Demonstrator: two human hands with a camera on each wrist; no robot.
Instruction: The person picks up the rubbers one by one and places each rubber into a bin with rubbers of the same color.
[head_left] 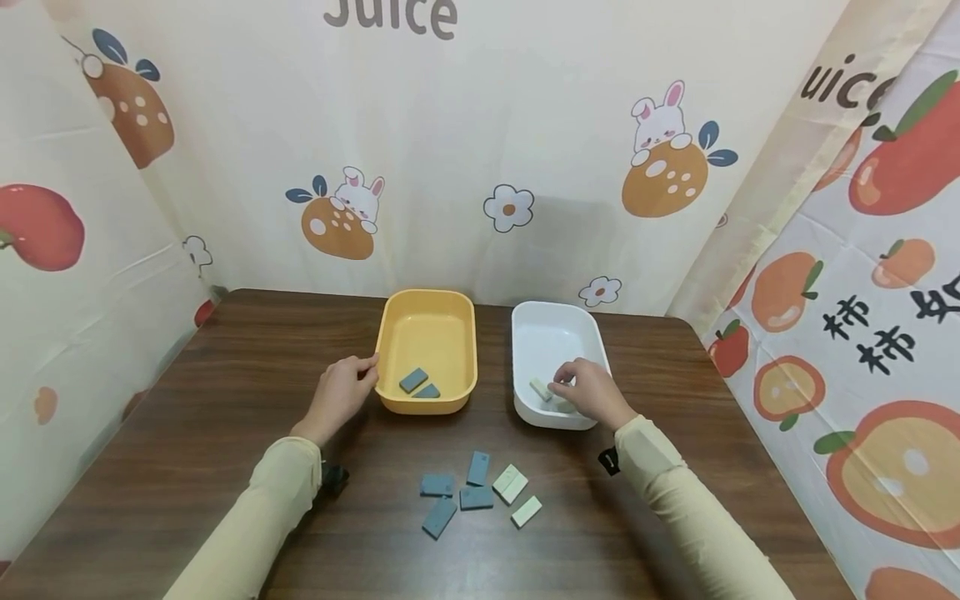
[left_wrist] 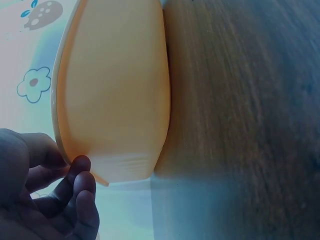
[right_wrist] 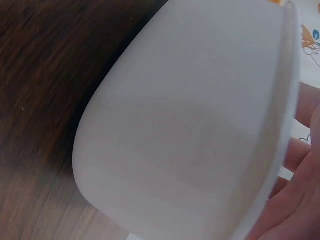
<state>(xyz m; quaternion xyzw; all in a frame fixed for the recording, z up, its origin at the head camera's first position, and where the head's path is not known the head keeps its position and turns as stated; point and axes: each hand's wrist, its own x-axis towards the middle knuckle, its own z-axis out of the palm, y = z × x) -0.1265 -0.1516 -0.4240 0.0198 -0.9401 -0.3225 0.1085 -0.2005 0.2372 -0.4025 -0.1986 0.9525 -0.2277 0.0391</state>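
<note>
My left hand (head_left: 343, 393) is at the left rim of a yellow plastic bin (head_left: 470, 333), pinching that rim with its fingertips, as the left wrist view also shows. Two blue-grey blocks (head_left: 413, 380) lie in the near end of this bin. Over the near part of a white bin (head_left: 525, 321) is my right hand (head_left: 588, 390), fingers loosely bent and apart. Pale green blocks (head_left: 540, 388) lie below and beside its fingertips. In the right wrist view the white bin's outer wall (right_wrist: 180, 120) hides the fingertips; nothing shows between the fingers.
On the brown wooden table (head_left: 360, 533), several blue-grey blocks (head_left: 437, 484) lie nearer than the bins. Beside them are a few pale green blocks (head_left: 510, 484). A printed curtain (head_left: 450, 125) hangs behind the table and along both sides.
</note>
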